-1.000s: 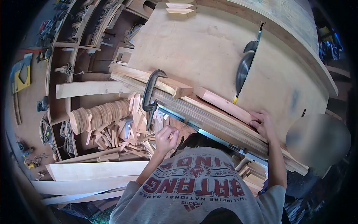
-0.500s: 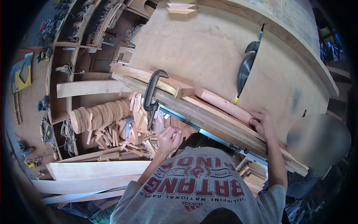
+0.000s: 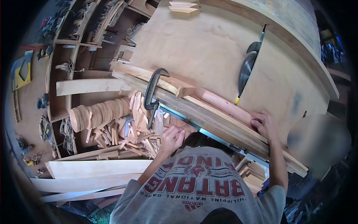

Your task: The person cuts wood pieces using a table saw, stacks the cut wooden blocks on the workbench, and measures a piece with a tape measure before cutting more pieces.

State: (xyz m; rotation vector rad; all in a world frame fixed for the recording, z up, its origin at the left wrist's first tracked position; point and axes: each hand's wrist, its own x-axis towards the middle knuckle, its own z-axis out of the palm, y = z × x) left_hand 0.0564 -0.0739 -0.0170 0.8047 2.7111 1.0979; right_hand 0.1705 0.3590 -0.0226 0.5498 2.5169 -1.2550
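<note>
Right hand (image 3: pixel 264 125) is closed narrowly on the near right end of a reddish strip (image 3: pixel 223 106), its fingers bent and the thumb tucked in close to them. The strip lies slantwise along the near edge of the table (image 3: pixel 197 46), just short of the saw blade (image 3: pixel 247 71), which stands up through a slot in the top. A yellow mark (image 3: pixel 236 100) shows at the near end of the blade, close to the strip.

Left hand (image 3: pixel 172 138) is curled into a loose fist with nothing visible in it, in front of the shirt (image 3: pixel 197 179) and apart from the table edge.

Beside the strip's left end sits a wood block (image 3: pixel 185 90); whether the two touch, I cannot tell. It belongs to or lies against a longer pale length running left along the edge. A dark C-clamp (image 3: pixel 151 89) grips the edge there, its screw hanging below. Under the near edge runs a metal rail (image 3: pixel 216 138).

Across the far side of the table stands a long fence (image 3: pixel 294 46), and a few small cut pieces (image 3: pixel 184 11) lie together at the upper left.

Left of the table, below its edge, are a row of round discs (image 3: pixel 99 114), a heap of offcuts (image 3: pixel 130 130) and long pale boards (image 3: pixel 99 170). Beyond them, shelves (image 3: pixel 72 61) hold more wood and tools.
</note>
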